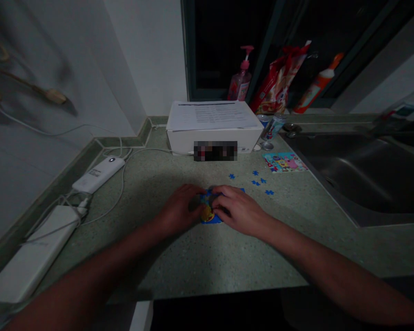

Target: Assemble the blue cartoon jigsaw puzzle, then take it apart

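A partly covered blue jigsaw puzzle point(212, 219) with a yellow picture lies flat on the counter, between my two hands. My left hand point(181, 207) is at its left edge, thumb and fingers curved round that side and gripping it. From the right, my right hand point(241, 209) reaches over the puzzle with its fingers bent and closed on it; the fingertips hide part of the picture. Whether a single piece is between those fingertips I cannot make out. Several loose blue puzzle pieces point(255, 183) lie beyond my right hand.
Behind the puzzle stands a white box point(179, 141) with printed paper point(214, 115) on top. A colourful picture card point(285, 162) lies beside the metal sink point(359, 179). Cans point(274, 128) stand near the box. White power banks point(99, 174) and cables occupy the left side.
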A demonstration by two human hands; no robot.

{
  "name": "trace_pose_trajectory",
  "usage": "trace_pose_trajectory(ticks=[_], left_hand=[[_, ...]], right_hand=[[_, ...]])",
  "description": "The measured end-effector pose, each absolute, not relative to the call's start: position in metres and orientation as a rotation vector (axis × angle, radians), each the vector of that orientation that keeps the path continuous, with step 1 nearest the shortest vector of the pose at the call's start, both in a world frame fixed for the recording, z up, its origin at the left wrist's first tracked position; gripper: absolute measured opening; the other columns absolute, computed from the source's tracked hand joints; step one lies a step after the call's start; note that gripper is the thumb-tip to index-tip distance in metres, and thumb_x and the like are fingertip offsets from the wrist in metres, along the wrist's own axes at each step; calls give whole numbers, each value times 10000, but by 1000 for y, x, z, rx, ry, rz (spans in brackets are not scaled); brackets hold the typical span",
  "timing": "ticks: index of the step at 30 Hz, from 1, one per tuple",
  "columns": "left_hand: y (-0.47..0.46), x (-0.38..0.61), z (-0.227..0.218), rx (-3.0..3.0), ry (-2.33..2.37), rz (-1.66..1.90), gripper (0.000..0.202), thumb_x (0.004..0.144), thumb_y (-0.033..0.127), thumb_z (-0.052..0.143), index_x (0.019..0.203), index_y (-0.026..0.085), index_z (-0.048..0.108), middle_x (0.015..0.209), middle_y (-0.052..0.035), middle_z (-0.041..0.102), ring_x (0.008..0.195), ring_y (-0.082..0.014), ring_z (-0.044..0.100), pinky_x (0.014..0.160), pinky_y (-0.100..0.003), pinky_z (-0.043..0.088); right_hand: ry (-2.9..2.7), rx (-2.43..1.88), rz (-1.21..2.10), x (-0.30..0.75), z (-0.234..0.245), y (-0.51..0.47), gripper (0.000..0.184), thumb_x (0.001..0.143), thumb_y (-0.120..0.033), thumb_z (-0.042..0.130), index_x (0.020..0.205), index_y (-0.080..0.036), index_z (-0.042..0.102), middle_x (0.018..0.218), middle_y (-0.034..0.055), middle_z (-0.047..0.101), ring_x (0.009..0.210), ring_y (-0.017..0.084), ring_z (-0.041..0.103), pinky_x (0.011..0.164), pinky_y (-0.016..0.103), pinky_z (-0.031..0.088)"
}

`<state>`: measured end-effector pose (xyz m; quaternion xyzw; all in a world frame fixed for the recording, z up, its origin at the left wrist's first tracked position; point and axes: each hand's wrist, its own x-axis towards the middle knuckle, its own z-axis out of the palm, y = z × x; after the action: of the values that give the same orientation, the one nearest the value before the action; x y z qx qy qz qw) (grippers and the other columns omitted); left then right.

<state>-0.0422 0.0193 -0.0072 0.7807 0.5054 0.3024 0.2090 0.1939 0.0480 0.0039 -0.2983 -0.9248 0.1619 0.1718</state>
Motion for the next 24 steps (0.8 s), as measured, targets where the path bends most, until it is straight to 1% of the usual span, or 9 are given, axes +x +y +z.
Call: trace_pose_trajectory(ticks=[3, 6, 9, 11, 13, 16, 19, 22, 24], left_hand=[[20, -42, -7, 2164, 1413, 862, 304, 836, 199, 695, 1137, 243, 708, 1136, -84, 751, 1086, -295, 696, 984, -507, 569], [20, -44, -5, 2144, 1426, 916, 242, 870, 238, 660, 1104, 259, 719, 1105, -82, 759, 1062, -296, 704, 958, -509, 579], [20, -46, -3, 2107, 1469, 976, 188, 905, 294, 608, 1047, 277, 729, 1054, -76, 765, 1013, -296, 720, 912, -507, 596], [21, -48, -2, 2085, 1502, 983, 188, 912, 337, 595, 1025, 275, 732, 1029, -75, 766, 980, -301, 727, 890, -511, 604], [22, -49, -2, 2078, 1529, 975, 193, 914, 362, 589, 1016, 279, 730, 1027, -70, 768, 971, -305, 727, 891, -522, 601], [22, -50, -1, 2083, 1523, 946, 201, 923, 404, 589, 1012, 289, 728, 1022, -68, 768, 958, -309, 726, 872, -519, 606], [22, -50, -2, 2094, 1531, 917, 209, 931, 415, 579, 1025, 293, 721, 1021, -69, 765, 946, -310, 727, 860, -514, 610], [22, -50, -3, 2095, 1545, 896, 214, 934, 428, 579, 1035, 298, 716, 1023, -63, 764, 948, -308, 727, 867, -504, 610], [22, -50, -4, 2094, 1541, 891, 210, 937, 429, 582, 1040, 303, 715, 1029, -57, 763, 959, -306, 724, 876, -496, 609]], right_hand=[[-2623, -791, 431, 194, 5, 50, 96, 958, -171, 645, 915, -215, 719, 1260, 99, 681, 1158, 267, 663, 1028, 467, 521], [-2482, -795, 373, 205, 20, 60, 116, 989, -216, 611, 957, -217, 722, 1267, 108, 685, 1171, 256, 661, 1000, 435, 528], [-2286, -966, 269, 237, 43, 82, 145, 992, -261, 595, 1024, -209, 726, 1188, 111, 704, 1124, 245, 675, 967, 392, 529], [-2284, -1203, 263, 269, 55, 100, 180, 990, -306, 598, 1017, -199, 740, 1067, 97, 742, 989, 237, 700, 871, 357, 537], [-2393, -1533, 296, 302, 59, 115, 197, 976, -281, 594, 978, -189, 768, 980, 93, 771, 866, 233, 708, 787, 341, 522], [-2600, -1829, 509, 339, 51, 129, 119, 865, -167, 672, 852, -179, 790, 895, 90, 801, 806, 239, 710, 727, 323, 502], [-2617, -1799, 686, 348, 38, 132, 134, 827, -145, 716, 908, -207, 802, 925, 58, 817, 825, 221, 719, 735, 302, 513], [-2579, -1783, 719, 340, 28, 130, 186, 792, -168, 766, 965, -226, 802, 947, 39, 816, 830, 210, 721, 722, 290, 512], [-2575, -1785, 708, 335, 25, 129, 200, 769, -160, 775, 957, -226, 800, 917, 26, 810, 801, 198, 715, 696, 281, 498]])
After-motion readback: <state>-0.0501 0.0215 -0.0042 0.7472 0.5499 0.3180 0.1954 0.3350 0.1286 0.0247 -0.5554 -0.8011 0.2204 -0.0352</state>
